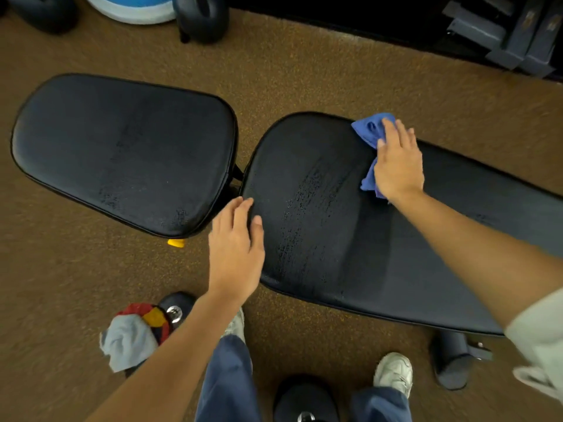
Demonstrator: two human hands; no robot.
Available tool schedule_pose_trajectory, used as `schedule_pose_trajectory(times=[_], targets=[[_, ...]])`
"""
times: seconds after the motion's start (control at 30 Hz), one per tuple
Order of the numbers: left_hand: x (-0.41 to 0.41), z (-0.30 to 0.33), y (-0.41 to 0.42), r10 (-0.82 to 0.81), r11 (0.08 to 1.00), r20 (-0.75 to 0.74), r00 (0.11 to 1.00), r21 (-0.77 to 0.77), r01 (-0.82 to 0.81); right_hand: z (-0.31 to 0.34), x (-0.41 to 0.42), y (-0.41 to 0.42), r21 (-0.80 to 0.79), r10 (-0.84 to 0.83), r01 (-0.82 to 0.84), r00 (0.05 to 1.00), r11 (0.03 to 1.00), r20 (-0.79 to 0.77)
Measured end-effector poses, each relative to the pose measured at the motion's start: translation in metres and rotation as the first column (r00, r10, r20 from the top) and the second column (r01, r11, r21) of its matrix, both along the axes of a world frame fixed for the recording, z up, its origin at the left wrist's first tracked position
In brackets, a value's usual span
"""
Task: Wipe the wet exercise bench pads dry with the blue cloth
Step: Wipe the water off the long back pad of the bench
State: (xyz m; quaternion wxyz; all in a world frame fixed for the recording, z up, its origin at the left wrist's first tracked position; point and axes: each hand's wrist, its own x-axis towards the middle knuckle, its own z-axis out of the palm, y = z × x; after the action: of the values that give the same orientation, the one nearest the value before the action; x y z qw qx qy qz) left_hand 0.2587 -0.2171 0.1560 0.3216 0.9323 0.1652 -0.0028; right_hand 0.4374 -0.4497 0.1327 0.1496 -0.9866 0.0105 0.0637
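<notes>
Blue cloth (371,138) bunched on the far edge of the long back pad (396,239), pressed flat under the right hand (397,166), fingers spread. Wet beading down the pad's middle. Left hand (236,254) open, empty, resting on the pad's near corner. Seat pad (122,150) apart, left

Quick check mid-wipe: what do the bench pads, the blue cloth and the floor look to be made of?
Bench pads: black vinyl or faux leather by the look, smooth and slightly glossy, with piped seams and water beading on top.
Blue cloth: soft woven or microfiber fabric, matte, bunched into folds under the right hand.
Floor: likely speckled rubber gym flooring or short carpet, brown and matte; I cannot tell which.
</notes>
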Motion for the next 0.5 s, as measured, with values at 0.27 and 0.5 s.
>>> schedule_pose_trajectory(times=[0.27,0.5], targets=[[-0.001,0.007,-0.009,0.103,0.977,-0.050,0.993,-0.184,-0.110,-0.004,-0.116,0.082,-0.043,0.379,-0.377,0.918,0.925,0.113],[-0.004,0.007,-0.006,0.079,0.981,-0.061,0.995,-0.174,-0.089,-0.003,-0.177,0.012,-0.161,0.896,-0.890,0.440,0.427,-0.059]])
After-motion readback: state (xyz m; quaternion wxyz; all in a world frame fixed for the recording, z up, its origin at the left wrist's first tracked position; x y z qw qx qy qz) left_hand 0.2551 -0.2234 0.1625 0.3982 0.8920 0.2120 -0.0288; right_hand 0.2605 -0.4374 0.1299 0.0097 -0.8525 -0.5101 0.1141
